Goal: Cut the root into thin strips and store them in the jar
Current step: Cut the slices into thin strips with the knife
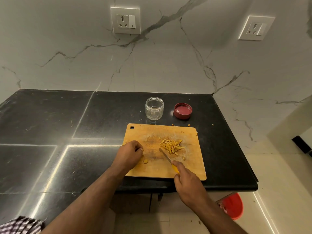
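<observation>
A pile of thin yellow root strips [171, 146] lies in the middle of the wooden cutting board [189, 168]. My right hand [187, 184] grips the yellow handle of a knife [165, 156], whose blade tip points at the pile's left edge. My left hand [129, 153] rests on the board's left side with its fingers curled; whether it holds a piece is hidden. A small root chunk [145, 160] lies just beside it. The clear jar [154, 108] stands open and holds nothing behind the board, its red lid [183, 110] upside down to its right.
The board sits on a black stone counter [67, 132] near its front right corner. A few root scraps [189, 125] lie past the board's far edge. A red bucket [233, 206] stands on the floor below. Marble wall with sockets [125, 20] behind.
</observation>
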`<state>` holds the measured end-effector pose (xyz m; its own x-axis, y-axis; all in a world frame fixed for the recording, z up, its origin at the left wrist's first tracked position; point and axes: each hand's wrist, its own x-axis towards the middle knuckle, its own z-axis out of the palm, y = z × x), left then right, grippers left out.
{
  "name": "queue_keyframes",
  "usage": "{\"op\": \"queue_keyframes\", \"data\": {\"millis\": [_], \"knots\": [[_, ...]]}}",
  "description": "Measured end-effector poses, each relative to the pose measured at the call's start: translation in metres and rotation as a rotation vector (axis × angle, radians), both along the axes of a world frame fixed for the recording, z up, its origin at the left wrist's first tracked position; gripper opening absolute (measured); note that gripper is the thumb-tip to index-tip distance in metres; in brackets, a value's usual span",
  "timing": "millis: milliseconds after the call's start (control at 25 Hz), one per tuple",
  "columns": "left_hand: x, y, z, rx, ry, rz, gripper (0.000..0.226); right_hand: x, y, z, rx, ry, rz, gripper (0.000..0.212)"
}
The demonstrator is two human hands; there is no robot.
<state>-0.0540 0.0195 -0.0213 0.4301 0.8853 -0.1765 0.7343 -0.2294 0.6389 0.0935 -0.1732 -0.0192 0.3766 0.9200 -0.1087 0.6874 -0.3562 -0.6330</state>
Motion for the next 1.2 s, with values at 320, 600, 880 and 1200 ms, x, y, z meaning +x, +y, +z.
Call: {"op": "queue_keyframes", "data": {"millis": [320,600,880,1200], "knots": [[0.015,0.001,0.006,-0.045,-0.029,-0.044,0.017,-0.002,-0.001,0.003,0.013,0.039,0.034,0.046],[0.023,0.007,0.001,-0.033,-0.002,-0.105,0.023,0.005,-0.003,0.000,-0.013,0.067,-0.072,0.045],[0.011,0.028,0.003,0.020,0.103,-0.185,0.028,0.001,0.001,-0.005,-0.001,0.142,-0.083,0.043],[0.025,0.029,0.001,0.067,0.174,-0.334,0.018,0.002,0.008,-0.006,0.005,0.178,-0.094,0.046]]}}
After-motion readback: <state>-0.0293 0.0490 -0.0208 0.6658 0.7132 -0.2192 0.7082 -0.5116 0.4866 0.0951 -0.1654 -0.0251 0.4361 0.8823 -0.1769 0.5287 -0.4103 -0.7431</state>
